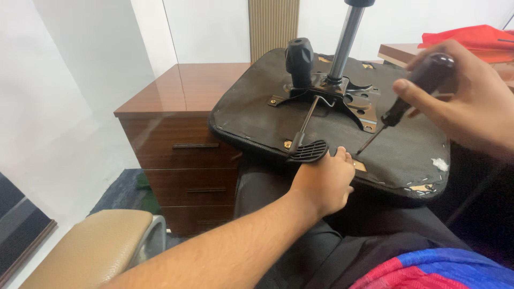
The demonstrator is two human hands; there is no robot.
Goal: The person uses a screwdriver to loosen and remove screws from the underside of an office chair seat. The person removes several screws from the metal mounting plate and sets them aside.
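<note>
An upturned office chair seat (251, 115) rests on my lap, its dark underside facing me. A black metal mechanism plate (334, 99) with a chrome gas cylinder (345, 40), a black knob (299, 56) and a lever paddle (308, 151) is fixed to it. My right hand (466, 99) grips a dark-handled screwdriver (415, 88), its tip touching the seat near the front edge. My left hand (324, 182) is curled on the seat's front edge, fingertips beside the screwdriver tip.
A glossy wooden drawer cabinet (176, 139) stands to the left behind the seat. A tan padded armrest (91, 246) sits at lower left. Red cloth (471, 37) lies on a desk at the upper right. White walls stand behind.
</note>
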